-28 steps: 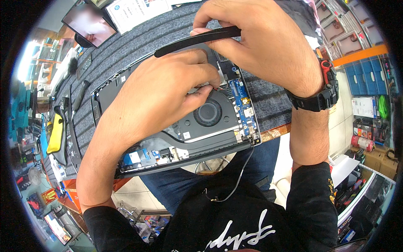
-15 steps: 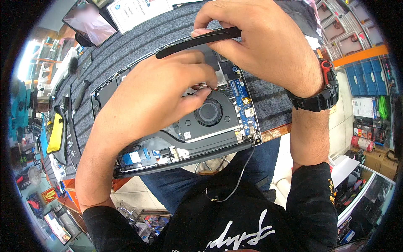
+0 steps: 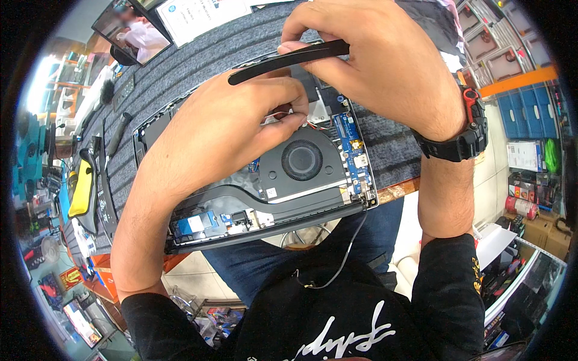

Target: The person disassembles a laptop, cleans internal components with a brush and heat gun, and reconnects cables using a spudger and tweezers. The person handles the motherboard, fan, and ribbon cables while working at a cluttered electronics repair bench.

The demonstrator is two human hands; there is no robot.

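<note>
An opened laptop base (image 3: 241,243) lies over the table's front edge, its inside facing up. My left hand (image 3: 235,117) is over its middle, thumb and fingers pinched on thin wires. These coloured wires (image 3: 317,126) run beside the round black fan (image 3: 302,160) toward a blue circuit board (image 3: 349,141) on the right. In my right hand (image 3: 385,66) are long black tweezers (image 3: 265,70), held nearly level above the left knuckles. Their rounded end points left; the other end is hidden by my fingers. A grey cable (image 3: 348,249) hangs from the laptop's near right corner.
A ribbed grey mat (image 3: 186,69) covers the table. On the left lie a yellow-and-black tool (image 3: 82,192) and a dark-handled tool (image 3: 120,133). A dark-framed panel (image 3: 141,36) and a printed sheet (image 3: 201,18) are at the back. Blue drawers (image 3: 524,114) stand at right.
My left fingers have shifted slightly, and more of the coloured wires shows beside the fan. The tweezers and right hand stay nearly in place.
</note>
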